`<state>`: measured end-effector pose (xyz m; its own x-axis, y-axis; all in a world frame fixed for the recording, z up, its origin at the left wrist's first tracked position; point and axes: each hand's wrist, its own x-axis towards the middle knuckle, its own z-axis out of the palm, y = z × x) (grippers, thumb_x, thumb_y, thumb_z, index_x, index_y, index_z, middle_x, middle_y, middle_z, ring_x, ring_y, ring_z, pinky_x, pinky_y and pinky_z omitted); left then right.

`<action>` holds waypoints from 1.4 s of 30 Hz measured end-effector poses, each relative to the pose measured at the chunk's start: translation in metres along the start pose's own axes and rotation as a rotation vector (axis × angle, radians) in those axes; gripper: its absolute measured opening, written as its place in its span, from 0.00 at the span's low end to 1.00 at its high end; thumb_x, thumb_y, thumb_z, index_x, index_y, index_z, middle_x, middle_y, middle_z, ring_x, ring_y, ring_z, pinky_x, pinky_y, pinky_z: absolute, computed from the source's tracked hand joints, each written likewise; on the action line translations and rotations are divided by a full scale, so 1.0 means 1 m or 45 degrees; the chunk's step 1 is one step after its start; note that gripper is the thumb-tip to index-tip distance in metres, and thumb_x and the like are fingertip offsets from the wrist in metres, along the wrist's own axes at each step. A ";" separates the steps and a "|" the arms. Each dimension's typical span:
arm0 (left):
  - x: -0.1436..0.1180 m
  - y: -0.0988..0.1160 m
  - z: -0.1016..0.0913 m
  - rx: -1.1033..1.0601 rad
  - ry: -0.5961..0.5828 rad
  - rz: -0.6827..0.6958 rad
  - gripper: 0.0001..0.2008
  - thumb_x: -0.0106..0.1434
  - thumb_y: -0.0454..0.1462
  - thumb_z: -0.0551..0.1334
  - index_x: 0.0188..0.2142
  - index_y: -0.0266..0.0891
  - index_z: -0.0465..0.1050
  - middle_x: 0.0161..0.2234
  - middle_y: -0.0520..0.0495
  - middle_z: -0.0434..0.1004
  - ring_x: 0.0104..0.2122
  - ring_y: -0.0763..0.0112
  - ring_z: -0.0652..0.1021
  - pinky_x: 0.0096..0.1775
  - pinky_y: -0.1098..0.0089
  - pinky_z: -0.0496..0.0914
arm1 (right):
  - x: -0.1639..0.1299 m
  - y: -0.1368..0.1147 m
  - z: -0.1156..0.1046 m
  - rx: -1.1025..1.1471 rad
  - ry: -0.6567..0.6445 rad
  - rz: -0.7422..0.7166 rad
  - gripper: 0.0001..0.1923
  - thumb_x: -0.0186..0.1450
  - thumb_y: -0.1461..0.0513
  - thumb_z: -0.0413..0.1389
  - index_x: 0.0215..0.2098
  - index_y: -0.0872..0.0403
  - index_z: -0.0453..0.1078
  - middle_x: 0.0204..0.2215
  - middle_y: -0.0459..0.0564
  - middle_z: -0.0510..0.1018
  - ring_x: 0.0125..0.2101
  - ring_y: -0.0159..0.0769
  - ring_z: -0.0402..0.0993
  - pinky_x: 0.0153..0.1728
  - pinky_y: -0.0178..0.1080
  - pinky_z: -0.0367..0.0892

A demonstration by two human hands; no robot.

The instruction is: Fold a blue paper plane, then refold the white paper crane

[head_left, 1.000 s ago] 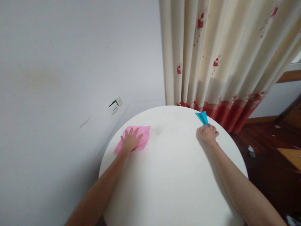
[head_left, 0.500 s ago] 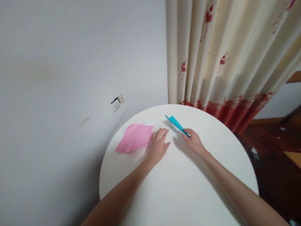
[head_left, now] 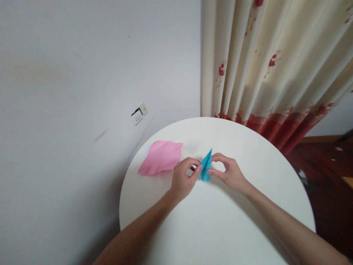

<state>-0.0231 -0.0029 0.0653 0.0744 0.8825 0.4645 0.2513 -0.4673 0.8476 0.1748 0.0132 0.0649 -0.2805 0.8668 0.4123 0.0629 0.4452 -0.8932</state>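
A blue paper airplane (head_left: 205,167) is held between my two hands, its narrow tip pointing away from me and its folds facing up. My left hand (head_left: 185,176) pinches the left side between thumb and fingers. On the other side, my right hand (head_left: 230,172) grips the right edge, thumb nearer me and forefinger farther up. Left of the hands lies a creased sheet of pink paper (head_left: 161,158), close to my left knuckles. A pale sheet edge peeks out behind the pink one.
All this is on a round white table (head_left: 215,228). A wall with a socket (head_left: 137,118) rises at the left and back. A cream curtain (head_left: 248,73) with red flowers hangs behind the table's right side. Dark floor (head_left: 320,162) shows at the right.
My right hand has brought the paper airplane toward me and turned it upright in view. My left hand, open before, has moved right and now pinches its left side. The view has shifted slightly.
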 end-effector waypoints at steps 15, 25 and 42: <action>0.010 -0.045 0.012 -0.155 -0.040 -0.171 0.15 0.67 0.44 0.60 0.49 0.40 0.74 0.41 0.45 0.76 0.40 0.67 0.76 0.40 0.71 0.70 | 0.003 0.026 0.010 0.755 0.272 0.788 0.18 0.48 0.53 0.71 0.27 0.55 0.73 0.21 0.45 0.77 0.22 0.32 0.68 0.27 0.36 0.63; -0.010 -0.041 0.022 0.423 -0.329 -0.148 0.48 0.58 0.46 0.69 0.70 0.43 0.45 0.61 0.38 0.56 0.60 0.53 0.66 0.57 0.58 0.68 | 0.003 0.029 0.013 0.697 0.403 0.718 0.23 0.47 0.56 0.70 0.37 0.52 0.68 0.19 0.41 0.76 0.20 0.31 0.66 0.22 0.33 0.59; 0.001 -0.040 0.013 0.707 -0.330 0.026 0.20 0.70 0.35 0.53 0.60 0.39 0.69 0.55 0.41 0.76 0.52 0.62 0.78 0.55 0.65 0.70 | 0.005 0.075 0.010 -0.059 0.375 0.474 0.15 0.58 0.54 0.55 0.35 0.56 0.75 0.28 0.51 0.78 0.26 0.36 0.70 0.28 0.38 0.65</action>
<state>-0.0203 0.0173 0.0285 0.2993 0.8907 0.3423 0.7075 -0.4478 0.5467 0.1685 0.0488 -0.0014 0.0521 0.9931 0.1053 0.1521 0.0963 -0.9837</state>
